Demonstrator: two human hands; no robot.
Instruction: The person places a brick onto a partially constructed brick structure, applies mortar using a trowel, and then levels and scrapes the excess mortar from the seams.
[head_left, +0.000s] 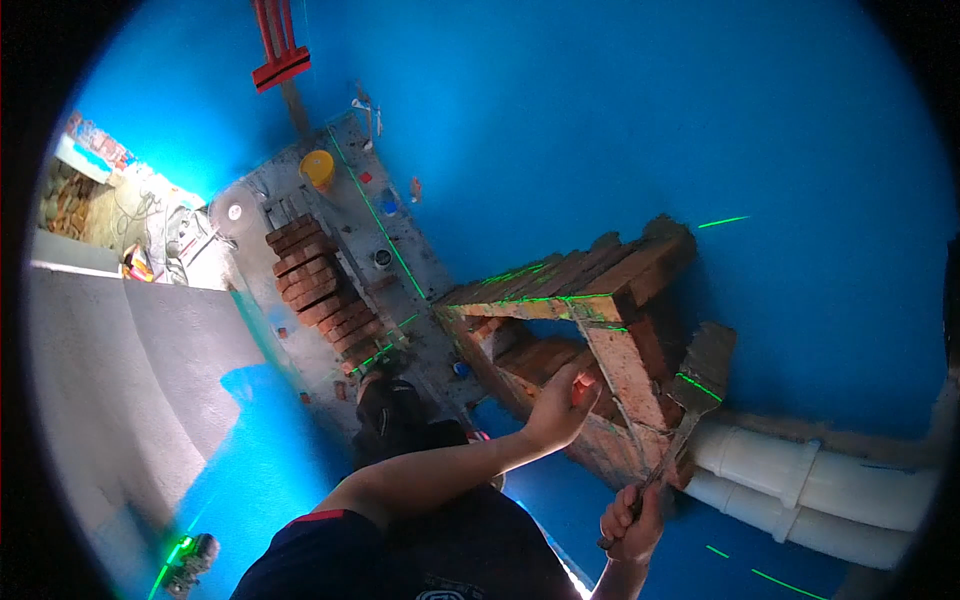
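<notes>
Right grip (633, 522) clenched on the handle of a trowel (707, 362), lower right of the frame, blade pointing up the frame. Left grip (562, 412) at the brick structure (622, 362), right of centre, fingers bent; cannot tell whether it holds anything. Stacked bricks (318, 285) left of centre, yellow bucket (317, 168) above them, white pipes (810, 470) lower right.

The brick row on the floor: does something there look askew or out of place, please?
Yes, slightly. The bricks lie with their ends unevenly lined up, and a few small reddish pieces lie apart from them on the floor. Whether any brick is chipped, I cannot tell.
</notes>
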